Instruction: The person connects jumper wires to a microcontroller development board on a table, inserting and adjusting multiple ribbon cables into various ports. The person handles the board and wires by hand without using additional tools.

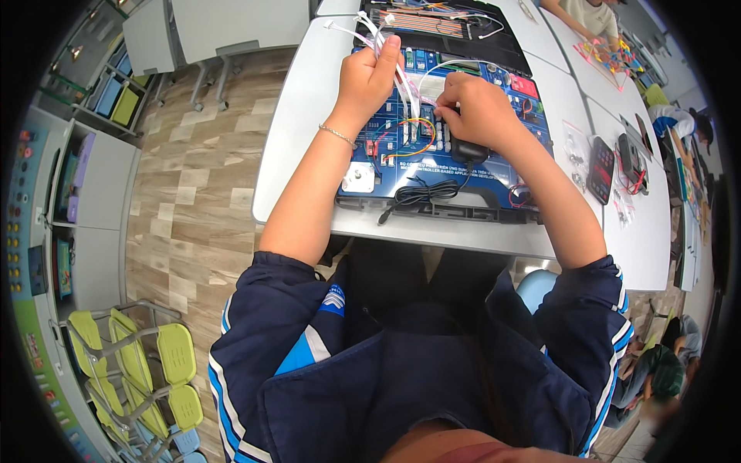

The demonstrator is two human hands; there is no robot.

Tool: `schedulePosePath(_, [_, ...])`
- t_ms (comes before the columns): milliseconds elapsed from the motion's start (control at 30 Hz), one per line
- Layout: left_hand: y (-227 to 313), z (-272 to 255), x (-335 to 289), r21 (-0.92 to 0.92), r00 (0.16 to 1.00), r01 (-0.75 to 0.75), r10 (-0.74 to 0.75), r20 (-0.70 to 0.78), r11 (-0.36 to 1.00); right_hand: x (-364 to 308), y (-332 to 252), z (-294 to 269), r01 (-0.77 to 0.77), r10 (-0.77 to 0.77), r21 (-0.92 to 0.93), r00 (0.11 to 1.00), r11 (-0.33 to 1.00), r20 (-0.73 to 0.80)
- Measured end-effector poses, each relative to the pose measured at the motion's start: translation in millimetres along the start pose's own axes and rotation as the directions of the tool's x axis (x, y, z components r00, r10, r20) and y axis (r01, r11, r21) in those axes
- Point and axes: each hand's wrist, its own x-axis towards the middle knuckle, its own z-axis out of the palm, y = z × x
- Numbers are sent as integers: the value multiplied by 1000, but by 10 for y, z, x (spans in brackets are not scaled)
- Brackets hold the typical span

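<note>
My left hand (367, 85) is closed around a bundle of white cables (405, 86), thumb up, and their small white plugs stick out above the fist. The bundle's lower part hangs over a blue circuit board (494, 187) set in a black case. At the board's middle, my right hand (480, 112) pinches a thin pale cable, its end hidden by the fingers. Beside that hand's wrist lies a black power adapter (468, 151). Yellow, orange and red jumper wires (417, 133) arch over the board between my hands. Near the front edge rests a coiled black cord (424, 193).
Behind the board lies the open case lid (503, 48) with ribbon wires. To the right are a phone (600, 170), a black device (633, 160) and small plastic bags (573, 147). Across the table, a person handles a colourful stick model (606, 58). Stacked green chairs (177, 355) stand at left.
</note>
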Motion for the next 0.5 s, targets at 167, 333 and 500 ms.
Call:
schedulePosePath(167, [-28,-11,59,33,1000,-31,31,-7,999,23,8,63,-18,24,70,996,997,-82])
schedulePosePath(333, [-1,0,55,16,1000,19,-20,11,1000,50,118,65,76,-60,189,994,979,-88])
schedulePosePath(500, [-1,3,54,50,1000,-11,12,-4,999,2,58,139,10,31,219,983,976,-180])
